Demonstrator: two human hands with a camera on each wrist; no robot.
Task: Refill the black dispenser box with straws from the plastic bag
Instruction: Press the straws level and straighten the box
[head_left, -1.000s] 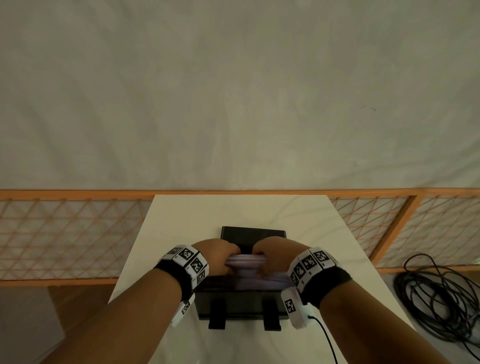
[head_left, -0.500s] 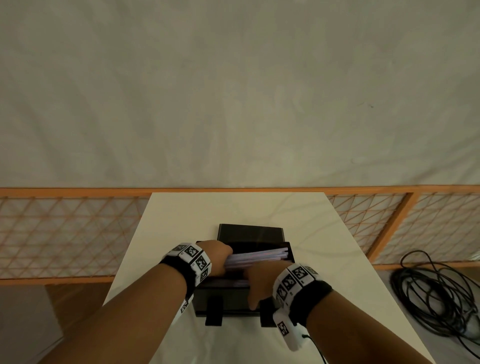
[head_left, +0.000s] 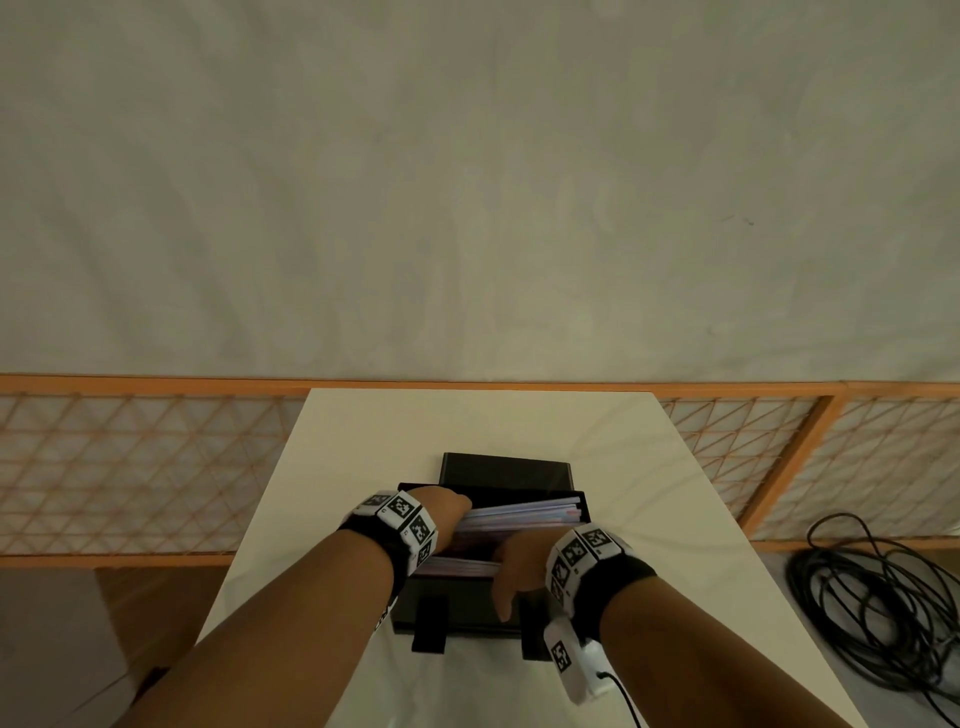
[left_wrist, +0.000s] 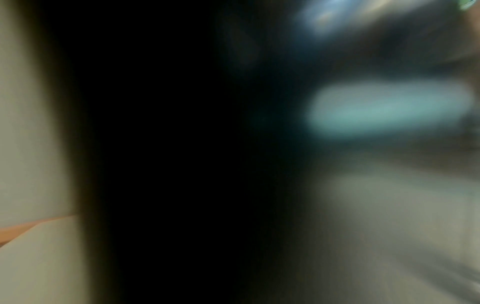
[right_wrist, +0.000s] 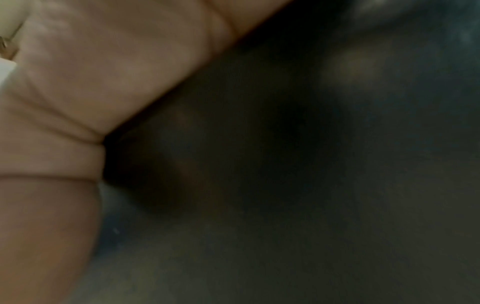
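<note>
The black dispenser box stands on the white table with its lid swung up at the back. A bundle of pastel straws lies across the open box, its right end raised against the right wall. My left hand holds the bundle's left end, with the fingers hidden inside the box. My right hand lies over the front of the box on the straws, its thumb straight down the front wall. Both wrist views are dark and blurred. No plastic bag is in view.
Two black tabs stick out at the box's front. A coil of black cable lies on the floor to the right. An orange lattice fence runs behind the table, below a pale wall.
The bundle has gone down into the box. My right hand let go of its right end and moved back to the front of the box. The left hand stayed at the left end.
</note>
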